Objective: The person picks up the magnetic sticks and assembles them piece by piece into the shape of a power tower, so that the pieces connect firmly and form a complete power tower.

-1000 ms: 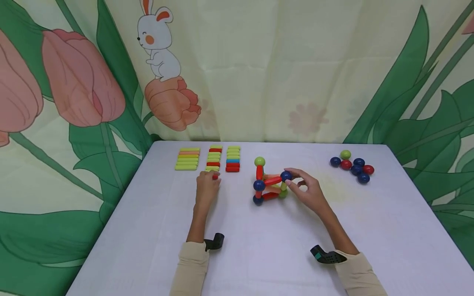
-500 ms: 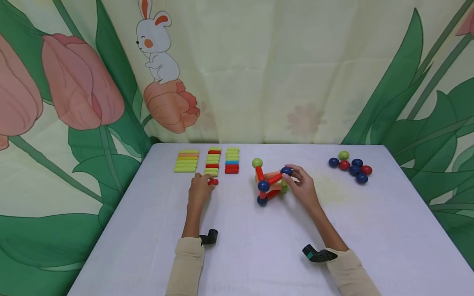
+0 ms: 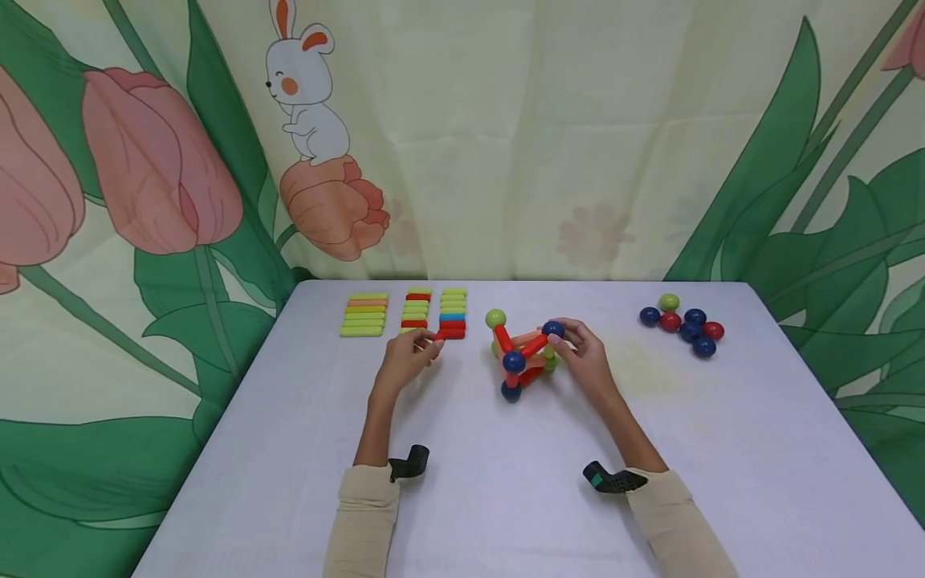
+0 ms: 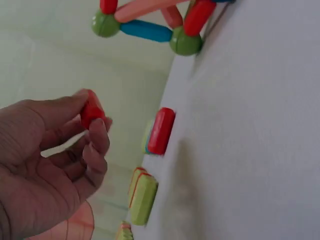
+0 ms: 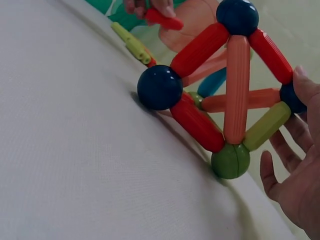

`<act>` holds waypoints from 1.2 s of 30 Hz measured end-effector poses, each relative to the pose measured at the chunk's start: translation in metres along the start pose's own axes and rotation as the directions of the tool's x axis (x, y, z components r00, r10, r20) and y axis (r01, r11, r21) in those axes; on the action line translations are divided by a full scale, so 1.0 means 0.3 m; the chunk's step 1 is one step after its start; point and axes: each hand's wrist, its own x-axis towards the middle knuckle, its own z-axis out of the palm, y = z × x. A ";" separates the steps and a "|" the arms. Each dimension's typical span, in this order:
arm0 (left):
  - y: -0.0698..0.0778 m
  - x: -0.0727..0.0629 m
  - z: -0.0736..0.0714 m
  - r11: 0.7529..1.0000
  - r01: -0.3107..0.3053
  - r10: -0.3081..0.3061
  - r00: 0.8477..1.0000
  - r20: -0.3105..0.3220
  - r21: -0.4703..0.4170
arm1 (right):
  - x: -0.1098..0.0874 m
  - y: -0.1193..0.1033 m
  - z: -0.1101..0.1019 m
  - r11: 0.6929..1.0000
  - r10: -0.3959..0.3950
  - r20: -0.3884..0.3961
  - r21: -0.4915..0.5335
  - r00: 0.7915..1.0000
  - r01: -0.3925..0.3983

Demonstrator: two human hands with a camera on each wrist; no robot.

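My left hand (image 3: 405, 358) pinches a short red rod (image 4: 92, 109) between thumb and fingertips, raised above the table beside the rod rows. At mid-table stands a frame of rods and balls (image 3: 529, 340), with blue and green balls joined by red, salmon, blue and yellow-green rods. My right hand (image 3: 582, 358) holds the blue ball (image 3: 553, 330) at the frame's upper right corner between thumb and fingers. In the right wrist view a salmon rod (image 5: 237, 90) runs from the top blue ball (image 5: 237, 17) down to a green ball (image 5: 230, 161).
Three rows of rods lie at the back left: long yellow-green rods (image 3: 363, 316), a middle row (image 3: 416, 309) and a right row (image 3: 453, 313) with red and blue ones. Several loose balls (image 3: 691, 331) are grouped at the back right. A printed curtain (image 3: 506, 144) hangs behind the table.
The left hand has carried the red rod away from the middle row, rightward toward the frame. The frame has turned slightly under the right hand, which keeps hold of the blue ball.
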 end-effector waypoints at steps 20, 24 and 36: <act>0.192 0.041 0.166 0.944 -0.143 0.140 0.990 -0.033 -0.296 | 0.021 0.040 0.013 1.000 0.024 0.167 0.013 0.986 -0.027; 0.190 0.040 0.176 0.939 -0.171 0.171 0.985 -0.029 -0.297 | 0.017 0.029 0.012 1.000 0.014 0.109 0.007 0.994 -0.015; 0.192 0.039 0.224 0.958 -0.122 0.150 0.985 0.088 -0.261 | 0.012 -0.009 0.014 0.998 0.056 0.018 0.008 0.998 -0.057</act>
